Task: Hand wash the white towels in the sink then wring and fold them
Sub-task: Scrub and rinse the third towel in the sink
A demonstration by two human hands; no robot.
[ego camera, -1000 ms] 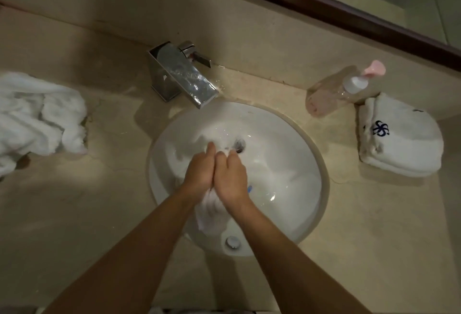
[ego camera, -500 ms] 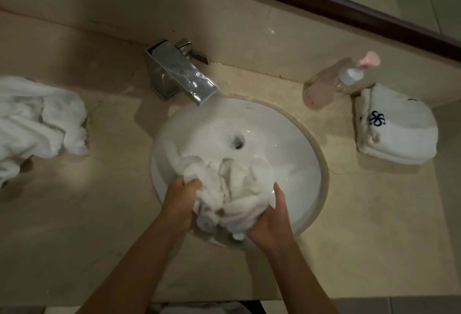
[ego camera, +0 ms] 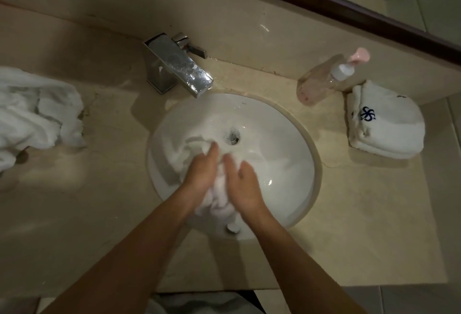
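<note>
A wet white towel (ego camera: pixel 183 150) lies bunched in the white round sink (ego camera: pixel 287 144), on its near left side. My left hand (ego camera: pixel 203 170) presses down on the towel with its fingers stretched toward the drain (ego camera: pixel 234 136). Right beside it, my right hand (ego camera: pixel 243 182) rests on the same towel, fingers extended and blurred by motion. A fold of towel (ego camera: pixel 219 194) shows between the two hands. No water runs from the chrome faucet (ego camera: pixel 179 66).
A crumpled pile of white towels (ego camera: pixel 35 114) lies on the beige counter at the left. A folded white towel with a blue logo (ego camera: pixel 384 126) sits at the right, beside a pink pump bottle (ego camera: pixel 324 79). A mirror's dark frame runs along the back wall.
Half a second ago both hands held the bunched towel at the sink's near edge. They have since pushed it forward toward the drain and come close together.
</note>
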